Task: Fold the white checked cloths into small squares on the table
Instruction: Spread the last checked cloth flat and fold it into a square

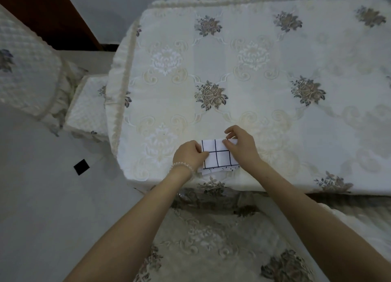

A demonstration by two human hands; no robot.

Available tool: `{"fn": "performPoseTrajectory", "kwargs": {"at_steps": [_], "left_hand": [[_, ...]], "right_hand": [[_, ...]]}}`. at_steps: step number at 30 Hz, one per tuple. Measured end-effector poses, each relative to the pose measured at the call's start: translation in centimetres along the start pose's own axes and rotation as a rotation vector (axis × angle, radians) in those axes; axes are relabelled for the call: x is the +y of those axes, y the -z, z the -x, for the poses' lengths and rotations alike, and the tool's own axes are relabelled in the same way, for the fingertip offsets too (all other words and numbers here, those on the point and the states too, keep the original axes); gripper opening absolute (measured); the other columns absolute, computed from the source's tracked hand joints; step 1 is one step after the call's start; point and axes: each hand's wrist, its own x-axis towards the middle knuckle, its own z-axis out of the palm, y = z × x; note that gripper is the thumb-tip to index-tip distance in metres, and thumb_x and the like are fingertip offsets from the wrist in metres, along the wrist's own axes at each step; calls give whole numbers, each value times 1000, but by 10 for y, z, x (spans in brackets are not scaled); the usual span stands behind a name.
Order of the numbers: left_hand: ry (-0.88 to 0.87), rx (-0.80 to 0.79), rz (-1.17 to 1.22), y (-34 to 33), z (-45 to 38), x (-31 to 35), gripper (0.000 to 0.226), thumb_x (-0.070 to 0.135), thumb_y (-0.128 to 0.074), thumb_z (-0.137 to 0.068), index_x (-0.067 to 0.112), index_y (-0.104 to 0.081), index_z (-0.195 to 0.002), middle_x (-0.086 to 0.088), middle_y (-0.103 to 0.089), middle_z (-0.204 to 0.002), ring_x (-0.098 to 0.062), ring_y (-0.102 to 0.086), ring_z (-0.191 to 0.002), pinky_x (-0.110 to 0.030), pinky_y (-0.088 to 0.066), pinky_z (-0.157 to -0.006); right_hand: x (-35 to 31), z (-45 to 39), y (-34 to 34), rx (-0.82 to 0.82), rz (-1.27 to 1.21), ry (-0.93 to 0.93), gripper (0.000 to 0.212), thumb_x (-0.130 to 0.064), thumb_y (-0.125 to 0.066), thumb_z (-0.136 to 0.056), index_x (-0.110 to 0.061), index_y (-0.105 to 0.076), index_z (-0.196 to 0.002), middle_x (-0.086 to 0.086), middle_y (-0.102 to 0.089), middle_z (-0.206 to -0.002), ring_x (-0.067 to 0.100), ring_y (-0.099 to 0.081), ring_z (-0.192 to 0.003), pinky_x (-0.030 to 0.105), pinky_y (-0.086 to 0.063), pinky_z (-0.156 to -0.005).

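From the head camera, a folded white checked cloth (218, 157) is lying near the front edge of the table (275, 55), which is wearing a cream floral cover. Layered edges are showing along the cloth's near side, so it is sitting as a small, thick rectangle.

The left hand (189, 154) is gripping the cloth's left edge, its fingers curling onto the top and the thumb lying across the fabric. A bead bracelet (182, 167) is circling that wrist.

The right hand (241, 144) is pinching the cloth's far right corner, its fingers bending over the folded edge and hiding part of it.

Both bare forearms are reaching in from the bottom of the view.

To the left, a chair (86, 106) in a quilted cover is standing just beside the table. A small black square (81, 166) is lying on the grey floor (42, 197).
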Motion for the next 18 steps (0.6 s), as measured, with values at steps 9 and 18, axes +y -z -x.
{"fn": "performPoseTrajectory", "kwargs": {"at_steps": [9,18], "left_hand": [[-429,310,-361,-20,7,-23,37,7,-63,-74,10,-57,-111,-8,-55,-110,-27,-52,-100,-36,-44,-82],[-544,140,-751,-46,-2,-35,55,32,-19,-96,10,-39,-143,-4,-39,-148,-21,-34,-138,-43,-23,-115]], "right_hand": [[10,5,-26,121,422,387,21,-4,-59,-86,0,-64,-106,14,-65,-99,34,-60,-94,40,-48,-86],[28,23,-40,-187,721,340,63,-41,-5,-103,-5,-32,-147,10,-35,-152,25,-26,-144,44,-15,-116]]}}
